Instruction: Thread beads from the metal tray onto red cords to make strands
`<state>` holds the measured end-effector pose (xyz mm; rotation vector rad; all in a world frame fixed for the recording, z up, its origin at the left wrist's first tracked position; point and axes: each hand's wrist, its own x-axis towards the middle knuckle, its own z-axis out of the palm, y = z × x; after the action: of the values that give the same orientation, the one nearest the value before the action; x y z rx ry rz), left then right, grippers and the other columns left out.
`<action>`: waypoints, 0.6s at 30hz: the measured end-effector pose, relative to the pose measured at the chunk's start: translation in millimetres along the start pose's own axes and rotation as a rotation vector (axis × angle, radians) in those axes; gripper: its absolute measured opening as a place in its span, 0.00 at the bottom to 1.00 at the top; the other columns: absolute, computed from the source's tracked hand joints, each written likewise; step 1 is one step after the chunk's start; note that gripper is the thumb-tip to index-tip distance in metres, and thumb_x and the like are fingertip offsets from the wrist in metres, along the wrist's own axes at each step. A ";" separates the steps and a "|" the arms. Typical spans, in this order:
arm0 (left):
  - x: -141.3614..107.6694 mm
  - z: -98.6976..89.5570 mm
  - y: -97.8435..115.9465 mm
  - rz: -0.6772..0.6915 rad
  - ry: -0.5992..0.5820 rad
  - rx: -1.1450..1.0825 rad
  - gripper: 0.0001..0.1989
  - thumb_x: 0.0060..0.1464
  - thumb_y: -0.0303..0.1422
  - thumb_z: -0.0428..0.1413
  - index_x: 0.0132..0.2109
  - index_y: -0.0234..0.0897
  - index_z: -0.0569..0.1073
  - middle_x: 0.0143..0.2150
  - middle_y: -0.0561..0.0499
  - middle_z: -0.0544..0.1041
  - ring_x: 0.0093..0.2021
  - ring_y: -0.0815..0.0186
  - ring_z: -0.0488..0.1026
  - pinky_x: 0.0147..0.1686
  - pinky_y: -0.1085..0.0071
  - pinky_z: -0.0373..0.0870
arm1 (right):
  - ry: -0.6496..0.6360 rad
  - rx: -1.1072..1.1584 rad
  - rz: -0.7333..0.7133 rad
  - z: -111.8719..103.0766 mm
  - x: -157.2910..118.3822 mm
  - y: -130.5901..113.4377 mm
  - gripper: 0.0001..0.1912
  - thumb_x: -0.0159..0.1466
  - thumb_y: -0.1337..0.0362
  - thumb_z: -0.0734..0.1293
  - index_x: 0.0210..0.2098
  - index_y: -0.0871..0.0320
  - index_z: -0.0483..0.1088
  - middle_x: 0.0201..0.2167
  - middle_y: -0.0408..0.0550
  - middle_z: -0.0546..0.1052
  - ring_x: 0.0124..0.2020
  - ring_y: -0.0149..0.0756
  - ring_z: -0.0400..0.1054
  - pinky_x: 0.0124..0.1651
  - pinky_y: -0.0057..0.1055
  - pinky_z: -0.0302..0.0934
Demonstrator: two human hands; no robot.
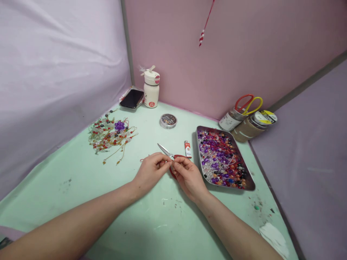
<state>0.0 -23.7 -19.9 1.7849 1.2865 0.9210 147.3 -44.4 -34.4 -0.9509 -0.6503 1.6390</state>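
Observation:
My left hand [153,167] and my right hand [188,177] meet above the table, thumbs and forefingers pinched close together. Whatever lies between the fingertips is too small to make out. Beneath and behind the fingers lies a pair of scissors [164,149] with red handles, blades pointing to the back left. A red cord [141,160] peeks out just left of my left hand. Beyond my right hand a red and white lighter [187,149] lies on the table. To the right is a metal tray [198,151] full of purple, clear, red, orange and black beads.
A pile of beaded strings [108,135] lies at the left. Farther back are a phone [132,99], a white bottle [151,92] and a round clear case [168,121]. Two jars, one holding scissors [245,103], stand behind the tray. A red cord [207,20] hangs against the pink wall.

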 end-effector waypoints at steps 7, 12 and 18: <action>1.2 -0.2 2.3 0.004 -0.003 0.001 0.07 0.53 0.32 0.54 0.32 0.37 0.76 0.24 0.56 0.67 0.26 0.71 0.63 0.30 0.74 0.60 | 0.013 -0.014 -0.011 0.8 -0.9 0.5 0.10 0.51 0.63 0.74 0.30 0.57 0.72 0.22 0.39 0.68 0.25 0.26 0.58 0.32 0.26 0.51; 0.7 0.3 1.1 -0.010 -0.006 -0.013 0.07 0.53 0.33 0.54 0.34 0.37 0.75 0.24 0.56 0.66 0.25 0.71 0.62 0.28 0.74 0.59 | 0.022 -0.016 -0.012 1.8 -1.5 0.4 0.10 0.51 0.62 0.74 0.30 0.58 0.72 0.23 0.39 0.68 0.25 0.26 0.57 0.32 0.26 0.51; 1.8 1.1 0.4 -0.047 -0.019 -0.046 0.08 0.53 0.35 0.53 0.38 0.36 0.74 0.26 0.55 0.68 0.27 0.70 0.64 0.29 0.74 0.61 | 0.034 -0.007 -0.025 2.4 -1.7 -0.1 0.10 0.51 0.62 0.74 0.30 0.58 0.72 0.23 0.39 0.67 0.26 0.27 0.57 0.31 0.27 0.51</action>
<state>1.6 -22.2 -19.8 1.7172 1.2796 0.8992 145.4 -45.9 -32.6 -0.9707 -0.6427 1.5963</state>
